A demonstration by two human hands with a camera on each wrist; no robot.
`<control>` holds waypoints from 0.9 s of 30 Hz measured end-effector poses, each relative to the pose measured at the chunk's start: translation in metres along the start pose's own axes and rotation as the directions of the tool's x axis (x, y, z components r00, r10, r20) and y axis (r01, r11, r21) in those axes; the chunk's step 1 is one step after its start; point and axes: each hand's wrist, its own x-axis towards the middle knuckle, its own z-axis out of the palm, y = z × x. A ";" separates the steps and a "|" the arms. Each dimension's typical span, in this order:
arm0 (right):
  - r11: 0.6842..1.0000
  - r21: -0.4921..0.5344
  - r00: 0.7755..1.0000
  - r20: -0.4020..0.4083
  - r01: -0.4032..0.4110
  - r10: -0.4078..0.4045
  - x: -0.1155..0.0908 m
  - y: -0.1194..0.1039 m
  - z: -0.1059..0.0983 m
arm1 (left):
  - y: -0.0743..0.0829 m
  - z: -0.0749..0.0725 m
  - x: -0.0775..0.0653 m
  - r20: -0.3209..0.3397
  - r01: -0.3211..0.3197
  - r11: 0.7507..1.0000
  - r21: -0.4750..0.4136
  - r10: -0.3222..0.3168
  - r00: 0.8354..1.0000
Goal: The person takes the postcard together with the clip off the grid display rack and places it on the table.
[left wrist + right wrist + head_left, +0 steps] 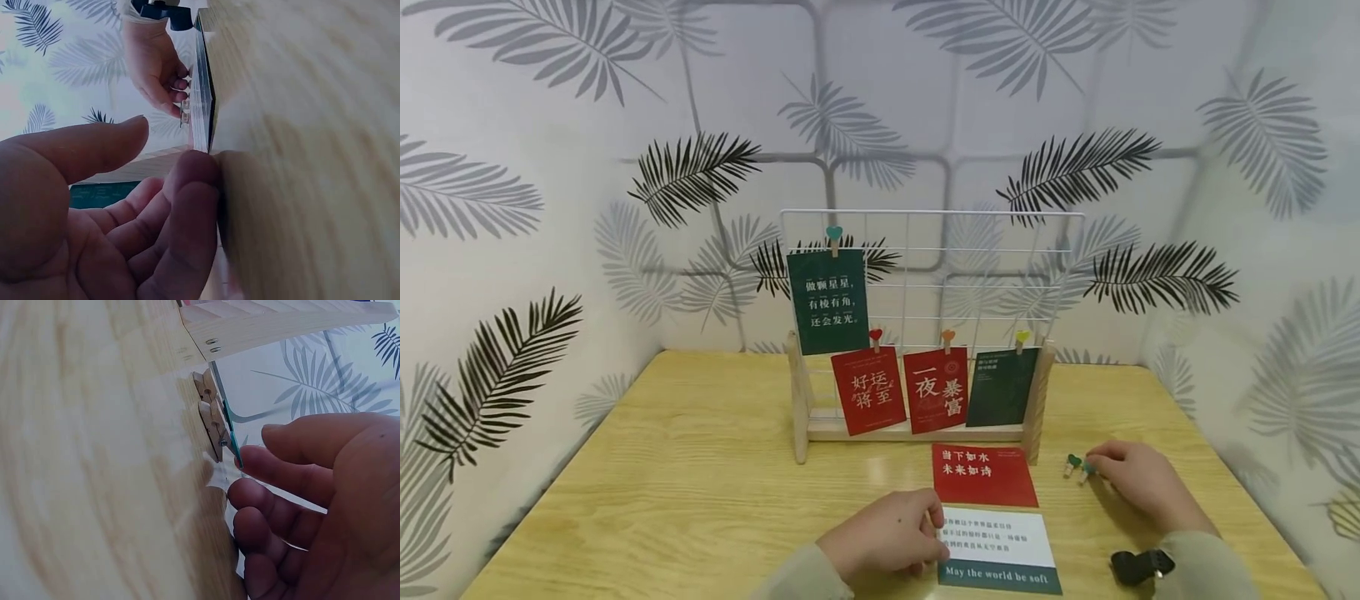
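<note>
My left hand point(891, 533) rests on the table at the left edge of a white and teal card point(1000, 533). In the left wrist view its thumb stands apart from its bent fingers point(194, 169), whose tips are right at the card's edge. At the right, my right hand point(1138, 479) reaches to a wooden clip with a teal heart point(1087, 469). The right wrist view has the index fingertip at the end of that teal clip point(215, 428), with the thumb held off it. Beside it lies a clip with a green heart point(1072, 462). Above the white card lies a red card point(983, 477).
A white wire grid point(955, 250) on a wooden stand point(917, 432) rises behind. Heart clips hold a green card point(829, 304), two red cards point(870, 392) and a dark green card point(1002, 387) on it. Leaf-patterned walls enclose the table point(662, 467).
</note>
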 end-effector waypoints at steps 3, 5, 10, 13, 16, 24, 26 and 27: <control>1.000 0.006 1.000 -0.006 0.000 0.000 0.000 -0.001 -0.001 | 0.001 -0.001 0.000 -0.011 -0.009 1.000 0.011 0.009 1.000; 1.000 0.012 1.000 -0.012 0.006 -0.006 -0.001 -0.001 0.000 | 0.002 -0.002 0.000 -0.022 -0.018 1.000 0.008 0.018 1.000; 0.999 0.046 0.999 -0.043 0.021 -0.019 -0.004 -0.006 0.000 | 0.003 -0.004 0.001 -0.063 -0.045 0.999 0.017 0.046 0.997; 0.998 0.046 0.996 -0.080 0.053 -0.049 -0.005 -0.010 0.000 | 0.004 -0.007 0.002 -0.103 -0.060 0.997 0.046 0.064 0.993; 0.995 0.039 0.990 -0.118 0.088 -0.083 -0.005 -0.016 0.000 | 0.005 -0.010 0.002 -0.144 -0.066 0.996 0.063 0.075 0.987; 0.991 0.069 0.983 -0.153 0.117 -0.106 -0.007 -0.040 -0.005 | 0.005 -0.026 0.000 -0.229 -0.062 0.996 0.060 0.074 0.971; 0.988 0.075 0.979 -0.164 0.135 -0.122 -0.008 -0.047 -0.007 | 0.005 -0.030 -0.001 -0.253 -0.068 0.995 0.068 0.083 0.964; 0.987 0.076 0.977 -0.169 0.145 -0.131 -0.009 -0.051 -0.008 | 0.005 -0.032 -0.001 -0.263 -0.073 0.995 0.074 0.090 0.960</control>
